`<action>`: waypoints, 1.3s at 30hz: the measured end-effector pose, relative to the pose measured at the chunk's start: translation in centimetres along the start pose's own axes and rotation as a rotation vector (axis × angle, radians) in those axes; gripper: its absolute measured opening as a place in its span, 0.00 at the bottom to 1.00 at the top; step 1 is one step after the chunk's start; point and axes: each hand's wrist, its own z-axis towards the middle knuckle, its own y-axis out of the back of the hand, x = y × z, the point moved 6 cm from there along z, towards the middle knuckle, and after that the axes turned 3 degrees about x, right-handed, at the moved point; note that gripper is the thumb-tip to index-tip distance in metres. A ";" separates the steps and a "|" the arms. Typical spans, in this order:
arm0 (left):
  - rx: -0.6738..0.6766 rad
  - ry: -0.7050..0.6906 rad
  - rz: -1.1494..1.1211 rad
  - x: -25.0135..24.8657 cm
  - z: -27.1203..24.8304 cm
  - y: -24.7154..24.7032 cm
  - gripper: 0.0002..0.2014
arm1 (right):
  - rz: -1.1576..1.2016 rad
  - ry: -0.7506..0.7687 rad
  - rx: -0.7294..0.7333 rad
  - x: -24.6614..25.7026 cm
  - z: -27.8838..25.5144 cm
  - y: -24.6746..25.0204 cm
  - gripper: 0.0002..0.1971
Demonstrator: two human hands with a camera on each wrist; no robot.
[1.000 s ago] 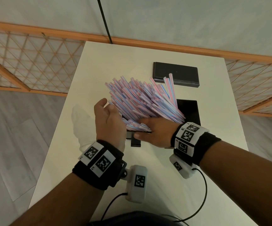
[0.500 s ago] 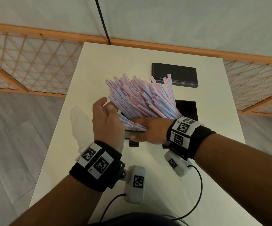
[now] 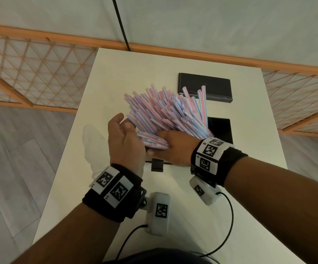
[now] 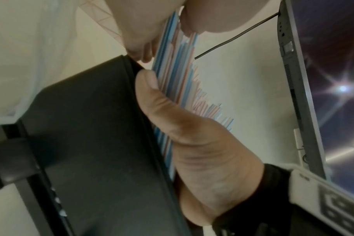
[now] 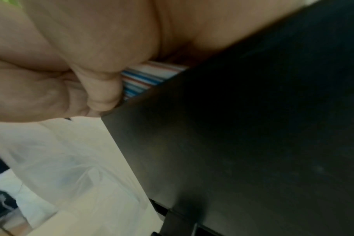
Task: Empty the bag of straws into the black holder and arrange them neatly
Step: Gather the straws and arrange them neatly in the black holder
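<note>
- The straws [image 3: 165, 113], pink and blue striped, are fanned out of the black holder [image 3: 221, 128] near the table's [image 3: 249, 187] right edge.
- They are gripped low by the right hand [image 3: 173, 147].
- They are flanked by the left hand [image 3: 123, 140], fingers straight.
- No writing can be read.

My right hand [image 3: 175, 147] and the fanned pink-and-blue striped straws [image 3: 165, 113] cover most of the black rectangular holder [image 3: 221, 130]. My right fingertips are buried under the bundle, and the right wrist view is blurred.
</note>
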 end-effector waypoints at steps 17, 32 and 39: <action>0.386 0.121 0.227 1.7 -0.8 -2.5 0.55 | -0.164 0.091 -0.193 -1.0 -2.4 -0.9 0.35; 0.387 0.271 0.127 1.9 -0.8 -2.7 0.54 | -0.254 0.120 -0.259 -1.5 -5.1 -0.9 0.29; 0.459 0.184 0.228 2.4 -0.7 -2.8 0.54 | -0.218 0.064 -0.282 -2.0 -5.6 -0.4 0.23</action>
